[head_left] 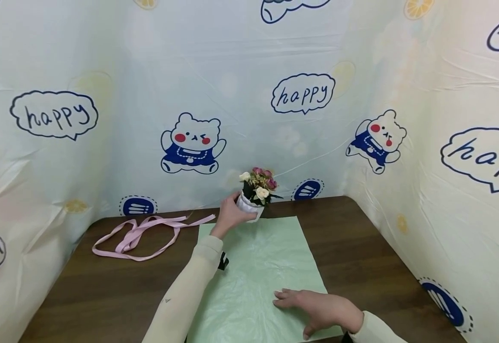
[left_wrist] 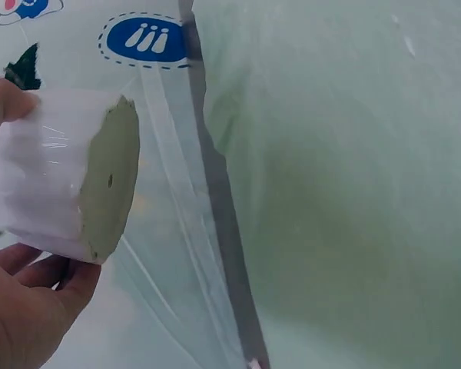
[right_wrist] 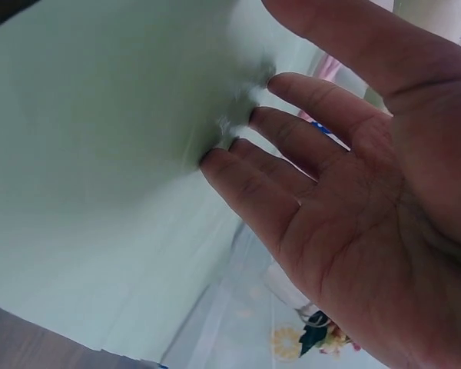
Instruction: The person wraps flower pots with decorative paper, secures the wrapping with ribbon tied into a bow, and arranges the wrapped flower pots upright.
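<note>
My left hand [head_left: 233, 214] grips a small white pot [head_left: 249, 206] of artificial flowers [head_left: 259, 183] by its sides, at the far edge of the green paper sheet [head_left: 270, 257]. White and purple-pink blooms show above dark leaves. In the left wrist view the pot [left_wrist: 50, 173] is seen from its pale underside, with the thumb on one side and the fingers on the other. My right hand [head_left: 318, 307] is over the near right part of the sheet, fingers spread. The right wrist view shows its fingertips [right_wrist: 215, 157] right at the paper.
A loosely looped pink ribbon [head_left: 135, 238] lies on the dark wooden table [head_left: 103, 286], left of the paper. Behind and beside the table hangs a pale printed curtain [head_left: 240, 95] with bears and lettering. A small black piece [head_left: 223, 261] shows by the left sleeve.
</note>
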Available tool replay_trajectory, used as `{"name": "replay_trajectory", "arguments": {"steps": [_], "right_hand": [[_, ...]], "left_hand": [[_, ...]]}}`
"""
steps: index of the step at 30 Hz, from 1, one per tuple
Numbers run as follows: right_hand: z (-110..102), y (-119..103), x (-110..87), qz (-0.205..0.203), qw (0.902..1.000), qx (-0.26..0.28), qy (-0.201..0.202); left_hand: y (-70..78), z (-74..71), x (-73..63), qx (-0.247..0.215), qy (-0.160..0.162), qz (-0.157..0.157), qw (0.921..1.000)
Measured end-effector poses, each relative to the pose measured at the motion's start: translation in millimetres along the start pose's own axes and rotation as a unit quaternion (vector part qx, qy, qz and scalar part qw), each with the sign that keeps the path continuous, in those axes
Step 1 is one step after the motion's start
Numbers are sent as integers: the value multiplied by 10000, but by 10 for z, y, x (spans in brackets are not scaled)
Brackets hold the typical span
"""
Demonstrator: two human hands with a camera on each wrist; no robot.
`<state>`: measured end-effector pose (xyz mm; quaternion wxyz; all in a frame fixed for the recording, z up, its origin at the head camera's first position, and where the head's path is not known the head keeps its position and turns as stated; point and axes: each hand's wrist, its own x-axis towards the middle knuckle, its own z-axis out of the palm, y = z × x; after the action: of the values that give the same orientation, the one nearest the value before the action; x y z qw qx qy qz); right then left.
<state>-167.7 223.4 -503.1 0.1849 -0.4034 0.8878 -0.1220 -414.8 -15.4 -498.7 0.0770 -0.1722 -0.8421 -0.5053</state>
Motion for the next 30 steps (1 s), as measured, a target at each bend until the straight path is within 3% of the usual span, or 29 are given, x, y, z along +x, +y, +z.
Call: {"name": "replay_trajectory", "arguments": {"steps": [16, 25, 30], "right_hand": [[44, -6, 3, 96, 9997, 196, -108], [-19, -3, 23, 231, 9992, 235, -228], [-30, 6, 34, 270, 9987, 348, -272]], "left_hand": [[127, -104, -250, 286, -378, 668, 9966], [312, -125, -371, 1036, -878, 832, 9872], [371, -59, -434, 1261, -1120, 729, 9830]]}}
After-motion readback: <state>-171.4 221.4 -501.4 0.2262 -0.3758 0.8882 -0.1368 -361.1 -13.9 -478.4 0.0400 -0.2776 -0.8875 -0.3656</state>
